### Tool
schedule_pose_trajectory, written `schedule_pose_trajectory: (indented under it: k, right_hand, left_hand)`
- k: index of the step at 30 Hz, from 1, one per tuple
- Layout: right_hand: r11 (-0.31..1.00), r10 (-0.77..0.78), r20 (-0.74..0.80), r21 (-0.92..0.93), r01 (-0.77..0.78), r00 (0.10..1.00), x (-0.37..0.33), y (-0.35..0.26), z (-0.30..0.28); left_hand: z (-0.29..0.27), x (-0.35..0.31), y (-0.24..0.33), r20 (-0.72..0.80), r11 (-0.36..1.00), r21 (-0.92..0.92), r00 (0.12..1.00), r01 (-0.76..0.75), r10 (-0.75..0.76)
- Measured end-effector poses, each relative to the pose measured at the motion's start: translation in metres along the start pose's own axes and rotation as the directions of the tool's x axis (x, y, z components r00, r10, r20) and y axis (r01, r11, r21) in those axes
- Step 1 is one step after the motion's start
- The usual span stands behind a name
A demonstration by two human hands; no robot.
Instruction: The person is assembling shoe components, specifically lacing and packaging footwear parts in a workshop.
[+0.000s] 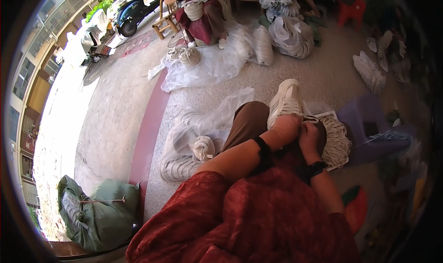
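Head view: left hand (pixel 287 126) and right hand (pixel 309 138) meet, fingers curled, grip unclear, at a cream shoe (pixel 285 101); stringy pale cords (pixel 339 145) bunch right.

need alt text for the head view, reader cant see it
A person in red has the left-hand grip and right-hand grip close together at a cream shoe, beside a bundle of pale cords. Ahead, another person sits near clear plastic sheeting; a green sack lies at lower left.
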State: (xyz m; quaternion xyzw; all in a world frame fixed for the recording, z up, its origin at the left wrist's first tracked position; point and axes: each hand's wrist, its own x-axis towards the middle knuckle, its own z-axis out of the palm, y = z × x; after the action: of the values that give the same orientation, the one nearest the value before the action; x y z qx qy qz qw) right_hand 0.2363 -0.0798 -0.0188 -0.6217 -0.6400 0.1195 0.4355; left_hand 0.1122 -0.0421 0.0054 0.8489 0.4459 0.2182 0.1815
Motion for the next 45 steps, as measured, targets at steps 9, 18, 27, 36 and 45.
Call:
schedule_pose_trajectory:
  k: [9,18,27,36,45]
  right_hand:
    - [0.942,-0.326,-0.004,-0.082,0.325,0.945,0.011,-0.049,-0.007]
    - [0.971,-0.212,0.223,-0.058,0.23,0.952,0.016,-0.049,0.023]
    - [0.984,-0.122,0.294,-0.086,0.154,0.948,0.016,-0.051,0.024]
    - [0.993,-0.075,0.295,-0.063,0.098,0.953,0.014,-0.053,0.026]
    - [0.995,-0.07,0.318,-0.042,0.088,0.946,0.017,-0.051,0.024]
  left_hand:
    - [-0.075,-0.045,-0.077,0.297,0.194,-0.909,0.901,0.368,-0.316]
    - [-0.046,-0.043,-0.077,0.189,-0.006,-0.979,0.889,0.205,-0.416]
    - [-0.071,-0.035,-0.102,0.133,-0.386,-0.879,0.633,-0.281,-0.763]
    - [-0.028,-0.032,-0.074,0.177,-0.015,-0.98,0.839,0.198,-0.515]
    - [-0.011,-0.022,-0.074,-0.021,0.341,-0.913,0.807,0.226,-0.591]
